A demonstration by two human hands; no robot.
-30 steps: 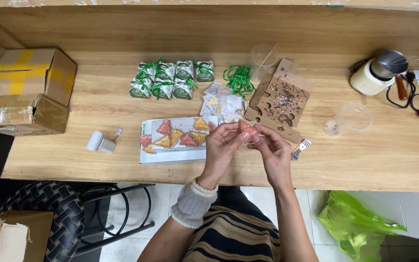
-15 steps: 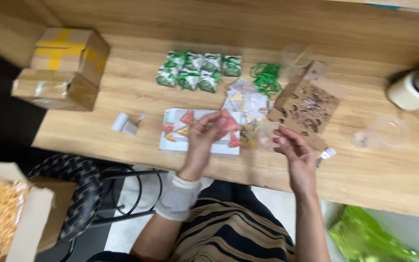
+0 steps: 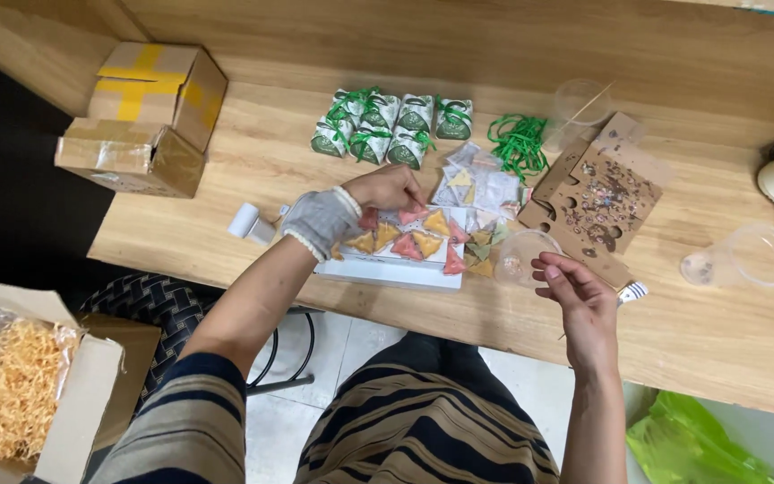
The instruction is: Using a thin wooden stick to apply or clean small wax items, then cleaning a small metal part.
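My left hand (image 3: pixel 385 190), with a grey wrist wrap, is reaching over the white tray (image 3: pixel 387 269) and touching the red and orange triangular pieces (image 3: pixel 405 237) lying on it, fingers bent down onto them. My right hand (image 3: pixel 580 300) is hovering at the table's near edge, fingers loosely curled and holding nothing that I can make out, just beside a clear plastic cup (image 3: pixel 521 255). Green-ribboned packets (image 3: pixel 391 125) are sitting in a group beyond the tray, with a brown cardboard sheet (image 3: pixel 597 193) to their right.

Matt wooden table (image 3: pixel 718 350); clear glossy plastic cup (image 3: pixel 523 256).
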